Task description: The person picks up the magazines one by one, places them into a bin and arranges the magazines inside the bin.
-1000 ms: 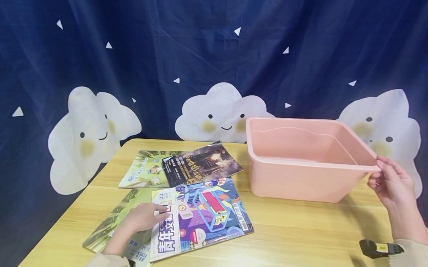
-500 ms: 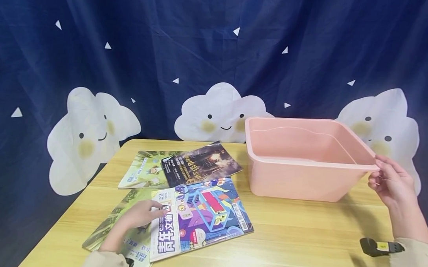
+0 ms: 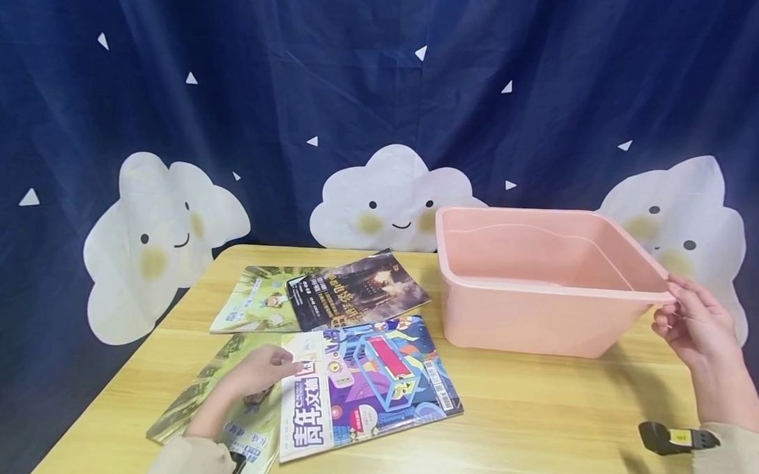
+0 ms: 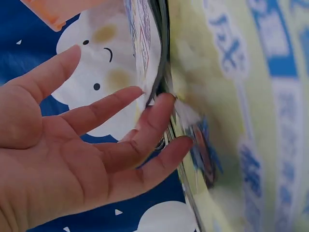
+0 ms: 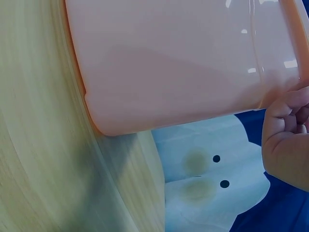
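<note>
The left hand (image 3: 258, 372) reaches over a green magazine (image 3: 256, 428) to the spine edge of a purple and blue magazine (image 3: 380, 383) that lies partly on top of it. In the left wrist view, the fingers (image 4: 159, 111) extend to the magazine edges while the thumb stands well apart. The right hand (image 3: 702, 332) pinches the near right corner of a pink plastic bin (image 3: 540, 323), thumb on the rim and other fingers curled below. No contents show on the visible part of the bin's inside.
Behind the purple magazine lie a dark magazine (image 3: 361, 292) and another green magazine (image 3: 248, 306), overlapping each other. The wooden table (image 3: 511, 416) ends at a dark blue curtain (image 3: 360, 76) with smiling clouds. Black straps sit at both wrists.
The purple and blue magazine has slid slightly right, baring more of the green one under it. The left hand has shifted slightly up. The right hand and bin stay put.
</note>
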The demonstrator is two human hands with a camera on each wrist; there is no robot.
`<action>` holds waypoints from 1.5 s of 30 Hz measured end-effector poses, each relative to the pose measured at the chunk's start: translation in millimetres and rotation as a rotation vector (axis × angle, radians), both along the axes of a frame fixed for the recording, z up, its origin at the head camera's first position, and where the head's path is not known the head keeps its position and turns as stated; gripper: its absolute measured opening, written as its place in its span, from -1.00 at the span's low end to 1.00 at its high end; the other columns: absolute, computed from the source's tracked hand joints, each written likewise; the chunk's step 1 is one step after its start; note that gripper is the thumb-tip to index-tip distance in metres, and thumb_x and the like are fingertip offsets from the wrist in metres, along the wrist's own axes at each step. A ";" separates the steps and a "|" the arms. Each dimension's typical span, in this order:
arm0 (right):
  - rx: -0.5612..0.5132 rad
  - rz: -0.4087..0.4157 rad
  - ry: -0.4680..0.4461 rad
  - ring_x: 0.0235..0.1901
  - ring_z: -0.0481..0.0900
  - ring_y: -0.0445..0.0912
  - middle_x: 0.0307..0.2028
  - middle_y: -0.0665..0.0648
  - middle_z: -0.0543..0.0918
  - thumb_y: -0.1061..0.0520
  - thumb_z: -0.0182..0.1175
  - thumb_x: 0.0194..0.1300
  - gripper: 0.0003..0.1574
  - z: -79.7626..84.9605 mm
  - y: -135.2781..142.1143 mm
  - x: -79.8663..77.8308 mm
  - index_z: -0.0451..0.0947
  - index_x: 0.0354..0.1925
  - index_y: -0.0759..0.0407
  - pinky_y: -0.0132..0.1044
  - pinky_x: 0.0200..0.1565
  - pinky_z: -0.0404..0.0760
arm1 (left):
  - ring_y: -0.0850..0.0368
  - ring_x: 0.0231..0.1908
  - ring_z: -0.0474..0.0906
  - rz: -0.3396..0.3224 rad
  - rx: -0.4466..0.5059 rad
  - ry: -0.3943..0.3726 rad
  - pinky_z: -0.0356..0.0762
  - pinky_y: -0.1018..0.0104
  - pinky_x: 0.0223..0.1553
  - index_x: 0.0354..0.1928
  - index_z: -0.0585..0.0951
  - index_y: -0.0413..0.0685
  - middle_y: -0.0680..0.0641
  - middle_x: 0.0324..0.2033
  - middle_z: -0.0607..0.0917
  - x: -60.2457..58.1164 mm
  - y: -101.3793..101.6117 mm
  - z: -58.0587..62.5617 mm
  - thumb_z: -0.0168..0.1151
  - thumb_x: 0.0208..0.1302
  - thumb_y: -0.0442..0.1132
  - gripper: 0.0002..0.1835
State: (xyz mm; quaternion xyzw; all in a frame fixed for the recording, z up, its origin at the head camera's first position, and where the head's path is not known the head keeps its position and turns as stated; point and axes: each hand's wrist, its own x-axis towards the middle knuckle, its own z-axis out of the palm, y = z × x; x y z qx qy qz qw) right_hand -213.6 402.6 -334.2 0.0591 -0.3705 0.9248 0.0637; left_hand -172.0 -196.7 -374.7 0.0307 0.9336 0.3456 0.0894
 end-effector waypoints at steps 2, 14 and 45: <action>0.005 -0.003 0.001 -0.75 0.50 -0.02 -0.67 0.24 0.56 0.41 -0.13 0.29 -0.68 0.4 0.1 -0.1 0.59 -0.27 0.30 -0.26 -0.74 0.48 | -0.13 -0.25 0.51 0.034 0.098 -0.010 0.51 0.03 -0.24 -0.08 0.46 -0.49 -0.29 -0.21 0.56 -0.7 1.1 -0.7 0.19 0.13 -0.13 -0.50; -0.026 0.047 0.030 -0.73 0.51 0.01 -0.65 0.27 0.57 0.40 -0.15 0.31 -0.68 0.8 1.0 1.1 0.58 -0.27 0.32 -0.23 -0.72 0.51 | 0.06 -0.45 0.44 0.072 0.416 -0.005 0.53 0.23 -0.43 -0.13 0.50 -0.48 -0.17 -0.39 0.54 -0.7 6.7 -4.1 0.25 -0.19 -0.57 -0.57; 0.149 -0.097 -0.017 -0.75 0.56 0.01 -0.64 0.23 0.61 0.40 -0.06 0.26 -0.68 8.1 -5.3 5.3 0.65 -0.31 0.25 -0.25 -0.72 0.54 | -0.20 -0.10 0.49 0.003 1.066 -0.363 0.46 -0.04 -0.14 0.32 -0.09 -0.34 -0.42 0.06 0.35 -2.7 29.1 -12.7 -0.34 0.28 -0.49 -0.45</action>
